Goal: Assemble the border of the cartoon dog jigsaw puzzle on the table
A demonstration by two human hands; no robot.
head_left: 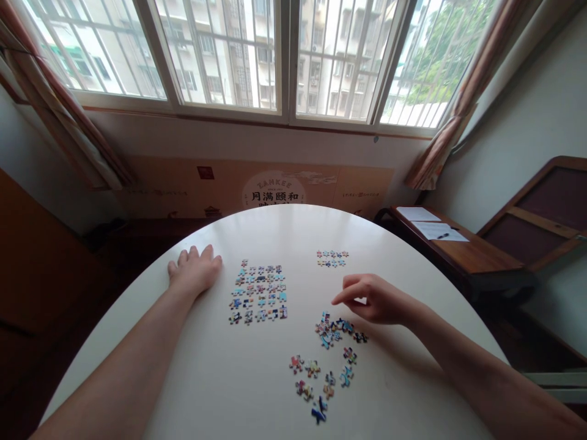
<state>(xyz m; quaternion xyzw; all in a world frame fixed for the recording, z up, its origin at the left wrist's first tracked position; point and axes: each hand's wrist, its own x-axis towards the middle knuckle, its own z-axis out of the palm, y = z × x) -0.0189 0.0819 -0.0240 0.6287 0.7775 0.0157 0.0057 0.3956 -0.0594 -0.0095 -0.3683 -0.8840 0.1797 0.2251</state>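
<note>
My left hand (195, 269) lies palm down on the white table, fingers spread, holding nothing. Just right of it, small jigsaw puzzle pieces (260, 293) are set out in rows, with a single piece at the top left. My right hand (369, 298) hovers over a loose heap of puzzle pieces (332, 330). Its index finger points down toward the heap, the thumb is close by, and no piece shows at the fingertips. More scattered pieces (312, 368) lie nearer to me. Beyond my right hand sit two short rows of pieces (332, 259).
The round white table (206, 379) has its far edge near a wall with a printed panel (321, 177). Barred windows (229, 55) and curtains (440, 146) are above. At right stands a wooden side table (486, 247) with papers (431, 231) and a pen.
</note>
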